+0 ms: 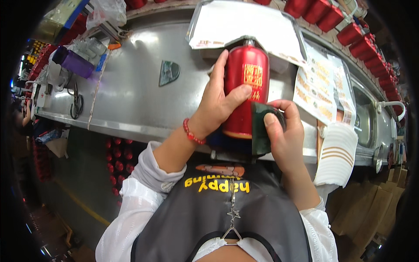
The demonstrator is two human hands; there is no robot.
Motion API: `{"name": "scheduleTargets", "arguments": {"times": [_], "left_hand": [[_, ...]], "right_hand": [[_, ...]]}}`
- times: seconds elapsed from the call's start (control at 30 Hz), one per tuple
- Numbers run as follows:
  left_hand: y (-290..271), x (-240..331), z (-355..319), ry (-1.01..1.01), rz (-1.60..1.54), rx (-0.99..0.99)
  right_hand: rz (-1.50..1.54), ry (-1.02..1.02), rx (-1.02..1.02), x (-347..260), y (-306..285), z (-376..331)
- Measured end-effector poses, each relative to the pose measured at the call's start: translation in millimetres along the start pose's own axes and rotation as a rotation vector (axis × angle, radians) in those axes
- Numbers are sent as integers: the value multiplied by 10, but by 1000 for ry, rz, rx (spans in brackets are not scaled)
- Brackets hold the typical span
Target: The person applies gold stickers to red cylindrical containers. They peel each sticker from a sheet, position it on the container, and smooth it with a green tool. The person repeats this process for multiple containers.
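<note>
A glossy red bottle (248, 96) with gold characters on its front is held tilted near the table's front edge, its neck pointing away from me. My left hand (220, 96) wraps its left side, the thumb lying across the front. My right hand (283, 131) pinches a flat dark green scraper (261, 131) between thumb and fingers. The scraper's edge lies against the lower right of the bottle; I cannot tell how hard it presses. A similar greenish scraper (169, 72) lies on the metal table (126, 87) left of the bottle.
Behind the bottle sits a white sheet on a tray (244, 22). Printed decal sheets (316, 83) lie to the right, near a striped towel (336, 153) and a sink (364, 113). A purple bottle (73, 62) and scissors (76, 102) are at left. Red bottles (364, 48) line the far right.
</note>
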State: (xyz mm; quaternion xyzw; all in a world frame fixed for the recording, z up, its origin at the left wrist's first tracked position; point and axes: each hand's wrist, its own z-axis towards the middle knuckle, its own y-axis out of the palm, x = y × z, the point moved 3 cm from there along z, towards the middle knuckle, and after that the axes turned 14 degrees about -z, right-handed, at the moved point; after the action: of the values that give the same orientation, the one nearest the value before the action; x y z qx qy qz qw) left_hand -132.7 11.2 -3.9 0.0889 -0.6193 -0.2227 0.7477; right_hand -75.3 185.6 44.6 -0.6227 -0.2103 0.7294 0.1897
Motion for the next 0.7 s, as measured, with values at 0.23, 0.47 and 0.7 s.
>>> {"name": "scheduleTargets", "arguments": {"times": [0.23, 0.47, 0.7], "left_hand": [[1, 67, -130, 20, -133, 0], [43, 206, -510, 168, 203, -40], [-42, 263, -650, 445, 716, -235]], "right_hand": [[-476, -577, -14, -298, -266, 1009], [-780, -1065, 132, -564, -252, 1415], [-358, -931, -289, -71, -312, 474]]}}
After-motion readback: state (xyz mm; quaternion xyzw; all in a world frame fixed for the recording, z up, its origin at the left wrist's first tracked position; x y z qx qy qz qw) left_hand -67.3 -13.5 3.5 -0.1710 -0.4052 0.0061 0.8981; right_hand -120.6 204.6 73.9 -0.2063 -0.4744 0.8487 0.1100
